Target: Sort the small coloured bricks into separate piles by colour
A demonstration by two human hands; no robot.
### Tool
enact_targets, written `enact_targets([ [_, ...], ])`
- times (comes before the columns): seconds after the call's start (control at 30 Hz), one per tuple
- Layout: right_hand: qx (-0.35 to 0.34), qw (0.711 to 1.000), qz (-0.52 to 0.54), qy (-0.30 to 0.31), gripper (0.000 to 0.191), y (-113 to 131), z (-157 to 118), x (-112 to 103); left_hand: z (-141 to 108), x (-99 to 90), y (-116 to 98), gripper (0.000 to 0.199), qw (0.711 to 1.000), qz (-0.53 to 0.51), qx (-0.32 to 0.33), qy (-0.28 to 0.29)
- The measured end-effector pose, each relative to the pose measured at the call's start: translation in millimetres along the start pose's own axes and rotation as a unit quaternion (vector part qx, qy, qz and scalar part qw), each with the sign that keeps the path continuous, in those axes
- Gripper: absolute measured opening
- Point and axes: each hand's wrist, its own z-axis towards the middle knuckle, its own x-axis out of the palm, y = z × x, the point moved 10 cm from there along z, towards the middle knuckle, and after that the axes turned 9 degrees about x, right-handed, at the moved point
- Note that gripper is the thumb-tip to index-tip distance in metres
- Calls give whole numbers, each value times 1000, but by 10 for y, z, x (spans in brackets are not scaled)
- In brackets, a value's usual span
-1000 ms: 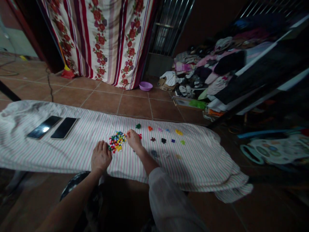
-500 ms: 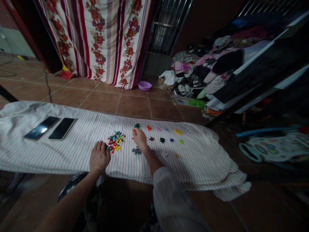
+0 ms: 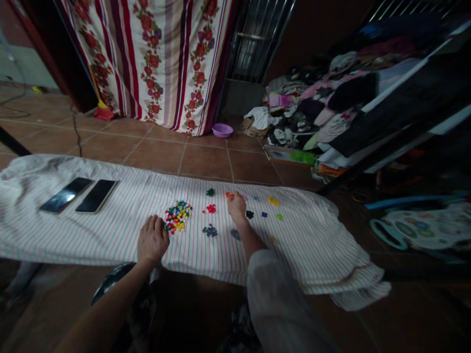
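Observation:
A mixed heap of small coloured pieces (image 3: 178,215) lies on the striped cloth (image 3: 128,235). My left hand (image 3: 152,239) rests flat at the heap's left edge, fingers loosely extended. Over the orange pieces (image 3: 227,195) is my right hand (image 3: 236,206), its fingers pinched; whatever they hold is too small to name. Left of it are small groups of dark green pieces (image 3: 210,192), red pieces (image 3: 211,208) and grey pieces (image 3: 210,230). To its right sit black pieces (image 3: 249,214), yellow pieces (image 3: 273,201), blue-violet pieces (image 3: 264,214) and lime pieces (image 3: 279,216).
Two dark phones, one farther left (image 3: 66,195) and one beside it (image 3: 96,196), lie on the cloth's left part. Beyond it, a purple basin (image 3: 222,130) stands on the tiled floor near a floral curtain (image 3: 165,63). Clothes (image 3: 312,108) are piled at the right.
My right hand has moved right, from near the green and red pieces to the orange ones, uncovering the red group. My left hand has stayed beside the heap.

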Motion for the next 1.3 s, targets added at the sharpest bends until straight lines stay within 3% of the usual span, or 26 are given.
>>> enact_targets([
  [0.23, 34, 999, -37, 7, 21, -191, 179, -69, -7, -7, -1, 40, 1000, -18, -5, -5],
  [0.67, 33, 999, 12, 13, 21, -260, 257, 68, -11, 18, 19, 42, 1000, -18, -9, 1],
  [0.93, 5, 1000, 2, -8, 24, -192, 165, -51, -13, 15, 25, 40, 1000, -20, -13, -4],
  [1.1, -71, 997, 24, 2, 29, 168, -64, -38, -15, 25, 39, 40, 1000, -17, -18, -7],
  [1.3, -191, 975, 20, 115, 29, 840, -551, 359, -11, 32, 33, 41, 1000, -19, -18, 6],
])
